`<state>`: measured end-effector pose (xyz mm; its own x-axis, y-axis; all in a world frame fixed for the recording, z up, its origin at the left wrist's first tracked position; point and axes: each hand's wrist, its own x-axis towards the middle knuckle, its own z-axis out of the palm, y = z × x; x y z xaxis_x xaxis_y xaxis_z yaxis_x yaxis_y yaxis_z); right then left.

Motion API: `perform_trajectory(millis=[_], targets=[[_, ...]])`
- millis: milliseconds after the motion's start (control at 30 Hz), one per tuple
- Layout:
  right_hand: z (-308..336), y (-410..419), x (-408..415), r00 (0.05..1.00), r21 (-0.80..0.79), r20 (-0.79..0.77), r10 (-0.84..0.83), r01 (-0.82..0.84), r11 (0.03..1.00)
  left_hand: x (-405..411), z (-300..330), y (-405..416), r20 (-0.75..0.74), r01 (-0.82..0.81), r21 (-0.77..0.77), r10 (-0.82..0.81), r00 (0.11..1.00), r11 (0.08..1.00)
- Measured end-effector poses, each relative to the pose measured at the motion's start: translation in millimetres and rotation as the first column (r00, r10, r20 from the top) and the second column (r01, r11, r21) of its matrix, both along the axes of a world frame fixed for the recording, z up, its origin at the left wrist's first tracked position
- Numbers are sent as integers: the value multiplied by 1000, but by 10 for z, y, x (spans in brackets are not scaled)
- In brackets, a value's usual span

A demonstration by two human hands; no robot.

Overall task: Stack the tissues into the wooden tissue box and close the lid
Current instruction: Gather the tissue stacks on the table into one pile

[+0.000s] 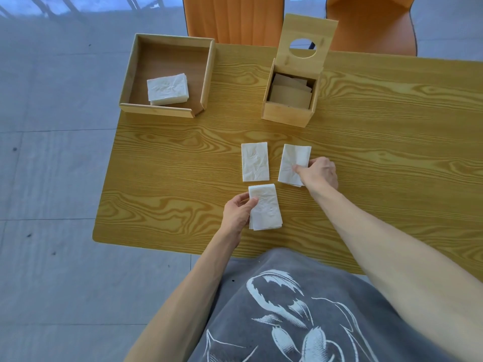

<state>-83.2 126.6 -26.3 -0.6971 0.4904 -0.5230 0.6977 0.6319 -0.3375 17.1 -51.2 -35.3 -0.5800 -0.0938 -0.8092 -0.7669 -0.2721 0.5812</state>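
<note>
Seen from above, a wood-grain surface [366, 142] carries three small stacks of white folded tissues. The left hand [236, 212] pinches the nearest stack [266, 209] by its left edge, fingers clamped on it. The right hand [317, 172] presses fingers closed on the right stack [291, 162]. A third stack [255, 161] lies untouched just left of that one. Beyond stands the wooden tissue box [286, 112], lid [307, 27] upright. A shallow wooden tray [130, 74] at far left holds more tissues [167, 88].
</note>
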Motion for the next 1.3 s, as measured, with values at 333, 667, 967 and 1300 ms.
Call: perform_trajectory(millis=[333,667,967,1300], targets=[[36,40,248,957,-235,-267,-110,46,971,32,-60,-79,0,15,24,-15,1000,1000],[132,55,662,944,-611,-208,-256,79,787,49,-71,-157,-17,59,67,-58,998,996],[25,-348,973,986,-738,-49,-157,70,671,-17,-14,-332,-21,76,94,-75,997,993],[-53,-551,1033,978,-321,-176,110,-163,933,8,-21,-449,-77,142,64,-137,988,988]])
